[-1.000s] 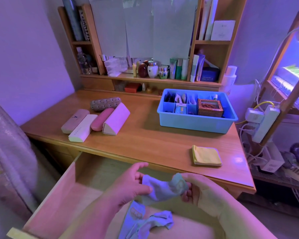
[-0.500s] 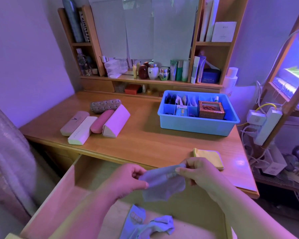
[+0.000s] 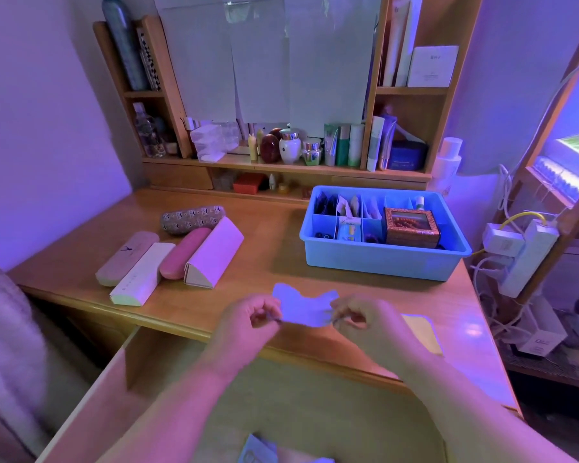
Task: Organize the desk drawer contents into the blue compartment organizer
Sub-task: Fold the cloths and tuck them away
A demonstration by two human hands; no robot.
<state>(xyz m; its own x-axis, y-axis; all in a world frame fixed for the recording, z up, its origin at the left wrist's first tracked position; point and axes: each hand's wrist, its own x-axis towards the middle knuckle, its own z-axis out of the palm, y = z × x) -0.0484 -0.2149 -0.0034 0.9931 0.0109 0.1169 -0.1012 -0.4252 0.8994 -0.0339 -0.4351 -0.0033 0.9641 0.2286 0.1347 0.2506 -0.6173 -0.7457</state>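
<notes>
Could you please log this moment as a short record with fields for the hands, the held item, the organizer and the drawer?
left hand: pinches the cloth's left edge
right hand: pinches its right edge
held item: small pale blue cloth, spread flat above the desk's front edge
blue organizer: on the desk, far right, compartments partly filled, patterned box inside
drawer: open below the hands

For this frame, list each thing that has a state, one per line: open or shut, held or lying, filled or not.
Desk drawer: pulled open.
Light cloth: held up, stretched between both hands.
Left hand: pinches the cloth's left edge.
Right hand: pinches its right edge.
Blue organizer: on the desk, compartments partly filled.
Ornate box: lid shut, inside the organizer.
Yellow cloth: folded, on the desk.
</notes>
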